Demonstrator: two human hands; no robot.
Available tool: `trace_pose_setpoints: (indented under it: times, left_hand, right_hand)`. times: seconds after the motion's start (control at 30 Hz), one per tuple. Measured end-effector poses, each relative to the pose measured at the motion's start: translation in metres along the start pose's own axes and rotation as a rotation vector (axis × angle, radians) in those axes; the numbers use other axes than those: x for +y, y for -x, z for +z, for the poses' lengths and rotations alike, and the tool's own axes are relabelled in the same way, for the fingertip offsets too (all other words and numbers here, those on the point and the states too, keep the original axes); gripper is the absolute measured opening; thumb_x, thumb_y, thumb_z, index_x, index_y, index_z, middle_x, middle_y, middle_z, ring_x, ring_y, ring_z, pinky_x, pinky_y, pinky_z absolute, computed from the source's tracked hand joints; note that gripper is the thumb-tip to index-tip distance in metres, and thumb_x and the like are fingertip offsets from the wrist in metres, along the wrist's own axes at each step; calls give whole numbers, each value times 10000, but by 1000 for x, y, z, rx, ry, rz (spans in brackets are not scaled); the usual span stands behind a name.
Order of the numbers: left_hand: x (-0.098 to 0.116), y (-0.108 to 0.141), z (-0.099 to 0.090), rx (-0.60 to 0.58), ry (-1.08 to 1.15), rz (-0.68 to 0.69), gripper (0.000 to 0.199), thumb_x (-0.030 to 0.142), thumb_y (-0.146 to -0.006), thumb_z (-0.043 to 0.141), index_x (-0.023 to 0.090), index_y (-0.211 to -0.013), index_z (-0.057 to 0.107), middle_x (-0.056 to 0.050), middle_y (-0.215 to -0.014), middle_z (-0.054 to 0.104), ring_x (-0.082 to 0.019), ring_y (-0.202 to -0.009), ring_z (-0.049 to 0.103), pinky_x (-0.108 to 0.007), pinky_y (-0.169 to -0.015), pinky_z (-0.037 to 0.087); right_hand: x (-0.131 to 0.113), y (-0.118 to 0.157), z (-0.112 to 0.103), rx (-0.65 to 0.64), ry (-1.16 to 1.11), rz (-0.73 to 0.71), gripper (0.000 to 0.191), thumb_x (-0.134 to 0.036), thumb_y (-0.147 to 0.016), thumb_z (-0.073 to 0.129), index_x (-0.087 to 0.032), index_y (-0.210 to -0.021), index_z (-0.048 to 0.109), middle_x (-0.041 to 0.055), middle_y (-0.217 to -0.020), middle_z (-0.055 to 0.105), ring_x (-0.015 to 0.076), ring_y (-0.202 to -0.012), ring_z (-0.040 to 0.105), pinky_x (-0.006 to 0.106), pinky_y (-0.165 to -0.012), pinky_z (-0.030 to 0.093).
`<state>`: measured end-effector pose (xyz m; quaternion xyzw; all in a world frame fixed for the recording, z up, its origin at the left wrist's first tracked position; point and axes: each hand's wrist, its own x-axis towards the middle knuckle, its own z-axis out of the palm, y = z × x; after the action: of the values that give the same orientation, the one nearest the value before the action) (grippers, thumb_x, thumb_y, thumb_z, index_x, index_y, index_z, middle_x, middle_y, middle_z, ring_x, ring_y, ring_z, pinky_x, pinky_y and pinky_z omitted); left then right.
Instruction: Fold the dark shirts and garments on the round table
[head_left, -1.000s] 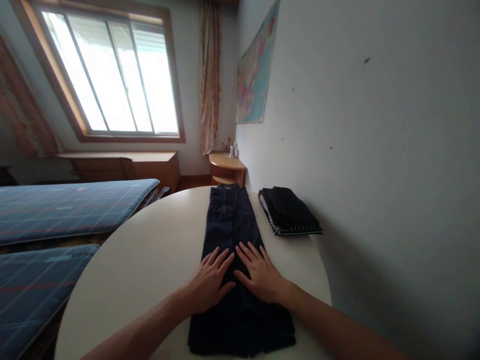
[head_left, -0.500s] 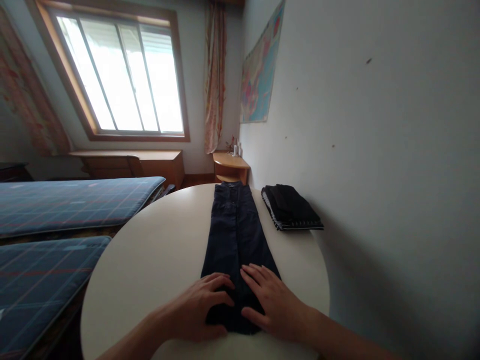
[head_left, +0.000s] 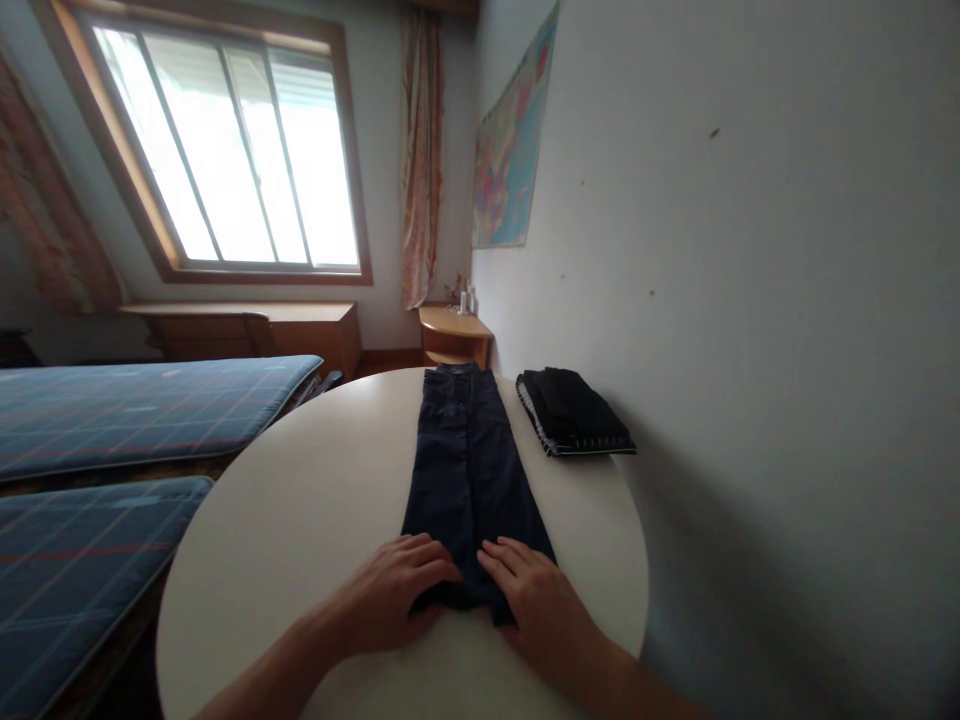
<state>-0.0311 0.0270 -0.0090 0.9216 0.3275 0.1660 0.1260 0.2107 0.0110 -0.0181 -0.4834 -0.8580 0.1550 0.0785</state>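
Observation:
Dark navy trousers (head_left: pixel 466 470) lie lengthwise down the round white table (head_left: pixel 315 520), the waistband at the far edge and the leg ends toward me. At the near left corner of the legs, my left hand (head_left: pixel 401 585) is closed on the cloth, thumb beneath and fingers on top. My right hand (head_left: pixel 536 600) grips the near right corner in the same way, its thumb mostly hidden. Between both hands the near edge is bunched and slightly lifted. A folded stack of black clothes (head_left: pixel 574 410) with a striped edge sits at the table's right rim.
A white wall (head_left: pixel 750 350) runs close along the table's right side. To the left stand beds with blue plaid mattresses (head_left: pixel 150 410). Beyond the table are a wooden desk (head_left: pixel 307 325), a small corner shelf (head_left: pixel 457 322) and a window (head_left: pixel 232 150).
The near leg ends, flat under spread fingers before, are now gathered up and drawn away from me. Both hands have closed on the cloth. The view has shifted slightly.

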Motion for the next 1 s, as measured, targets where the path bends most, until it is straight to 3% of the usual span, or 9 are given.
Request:
trace_pose_setpoints:
  times: [0.13, 0.33, 0.47, 0.57, 0.67, 0.83, 0.9, 1.0]
  left_hand:
    - [-1, 7, -16, -27, 58, -31, 579, 78, -621, 617, 288, -1159, 583, -9, -1210, 609, -211, -1098, 553, -356, -1011, 396]
    - [-13, 14, -24, -51, 81, -112, 506, 46, -563, 556, 263, -1016, 617, -6, -1093, 649, -206, -1045, 578, -352, -970, 430]
    - [-20, 14, -23, -34, 97, -98, 449, 10, -587, 520, 258, -941, 642, 3, -1158, 667, -199, -1093, 588, -338, -987, 432]
    - [-23, 16, -20, -41, 126, -91, 510, -2, -646, 489, 282, -1036, 654, 14, -1180, 687, -187, -1127, 601, -327, -1013, 426]
    - [-23, 19, -17, -32, 104, -166, 520, 27, -705, 476, 294, -1117, 647, 3, -1080, 725, -192, -1014, 658, -321, -926, 472]
    - [-23, 21, -15, 82, 122, -187, 525, 40, -632, 459, 273, -1059, 657, 15, -952, 736, -181, -869, 678, -276, -804, 481]
    - [-25, 14, -18, 177, 154, -190, 530, 43, -614, 437, 261, -1043, 659, 14, -939, 730, -165, -829, 670, -253, -763, 477]
    - [-35, -4, -31, 349, 128, -256, 468, 77, -662, 439, 238, -1043, 660, 5, -878, 716, -156, -716, 636, -256, -707, 474]
  right_hand:
    - [9, -1, -8, -7, 0, -60, 799, -13, -626, 468, -166, -1408, 523, 78, -1451, 522, 233, -1352, 451, 377, -1137, 354]
    - [24, 12, -34, 10, -51, -101, 663, 19, -653, 427, -180, -1251, 637, 75, -1316, 635, 179, -1220, 579, 302, -1067, 425]
    - [27, 15, -41, -10, -62, -116, 610, 17, -685, 439, -184, -1217, 660, 79, -1297, 648, 185, -1230, 570, 310, -1077, 408]
    - [22, 14, -42, -29, -49, -101, 579, 20, -724, 424, -198, -1198, 674, 74, -1240, 677, 191, -1173, 602, 307, -1031, 432]
    - [13, 14, -50, -94, -15, -93, 494, -1, -766, 428, -217, -1119, 699, 59, -1105, 719, 197, -1050, 649, 302, -944, 461]
    - [0, 10, -75, -216, 22, -205, 408, -34, -769, 490, -231, -1073, 676, 33, -1036, 727, 194, -967, 672, 265, -840, 453]
    - [0, 3, -88, -175, 49, -212, 395, -39, -798, 480, -238, -1086, 663, 26, -1049, 722, 189, -961, 673, 255, -807, 442]
    - [5, -17, -108, -1, 142, -158, 354, -69, -858, 473, -240, -1112, 650, 34, -1067, 709, 191, -956, 664, 262, -800, 421]
